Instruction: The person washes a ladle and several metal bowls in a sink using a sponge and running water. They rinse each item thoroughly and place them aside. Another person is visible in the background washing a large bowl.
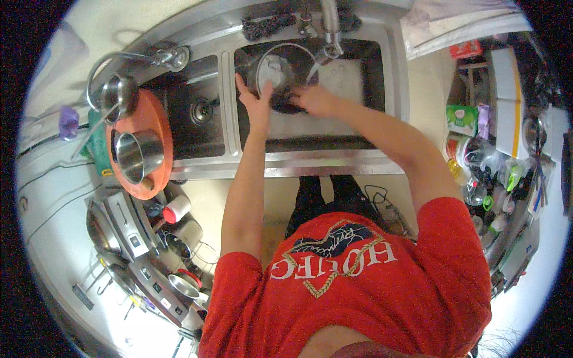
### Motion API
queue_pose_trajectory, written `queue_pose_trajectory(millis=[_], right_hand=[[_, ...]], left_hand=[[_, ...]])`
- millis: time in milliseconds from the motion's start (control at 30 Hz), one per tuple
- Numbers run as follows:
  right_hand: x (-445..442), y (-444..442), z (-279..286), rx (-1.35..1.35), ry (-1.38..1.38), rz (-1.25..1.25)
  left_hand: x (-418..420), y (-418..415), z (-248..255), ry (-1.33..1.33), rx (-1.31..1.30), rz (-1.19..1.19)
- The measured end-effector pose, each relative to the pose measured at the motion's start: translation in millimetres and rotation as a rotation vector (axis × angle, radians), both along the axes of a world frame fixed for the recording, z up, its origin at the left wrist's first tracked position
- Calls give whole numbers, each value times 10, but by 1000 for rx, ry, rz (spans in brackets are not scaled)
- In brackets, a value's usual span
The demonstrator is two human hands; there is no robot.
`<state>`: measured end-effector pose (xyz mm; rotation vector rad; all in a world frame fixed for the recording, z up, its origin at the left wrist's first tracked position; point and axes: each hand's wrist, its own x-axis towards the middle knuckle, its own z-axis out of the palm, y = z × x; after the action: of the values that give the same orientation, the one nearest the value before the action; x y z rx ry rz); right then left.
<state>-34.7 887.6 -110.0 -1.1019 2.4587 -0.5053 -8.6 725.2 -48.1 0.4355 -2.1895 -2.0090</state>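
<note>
A round, shiny vessel or lid [274, 71] with a thin bright rim is tilted in the right basin [309, 127] of a steel double sink; which of the two it is, I cannot tell. My left hand [256, 100] grips its near left side, the thumb laid over the rim. At its lower right edge is my right hand [315, 99], blurred, with the fingers curled down near something dark. Whether those fingers hold anything is unclear. The faucet [332, 44] reaches over the basin, and a pale streak, possibly water, slants down beside my right hand.
Left of the sink, a steel pot [139, 154] rests on an orange oval board [156, 116], with another steel pot [120, 98] behind. A thin curved tap [172, 58] stands over the left basin [192, 134]. Packages and bottles [475, 194] crowd the right side.
</note>
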Motion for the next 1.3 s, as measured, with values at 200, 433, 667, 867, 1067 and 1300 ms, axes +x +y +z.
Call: queue_pose_trajectory(millis=[200,433,667,867,1067,1300], right_hand=[[323,-499,336,-168,-264,-286],[101,200,196,-13,439,219],[233,-387,318,-75,-172,-287],[323,-435,369,-366,-346,-297],[80,82,7,-118,278,186],[421,-272,511,-122,-262,-107]], left_hand=[[191,96,-411,-41,57,168],[-192,-222,173,-345,-44,-325],[121,103,-152,-81,-399,17],[-34,18,236,-110,-46,-112],[-312,-230,612,-571,22,-416],[183,-57,-161,-82,270,104]])
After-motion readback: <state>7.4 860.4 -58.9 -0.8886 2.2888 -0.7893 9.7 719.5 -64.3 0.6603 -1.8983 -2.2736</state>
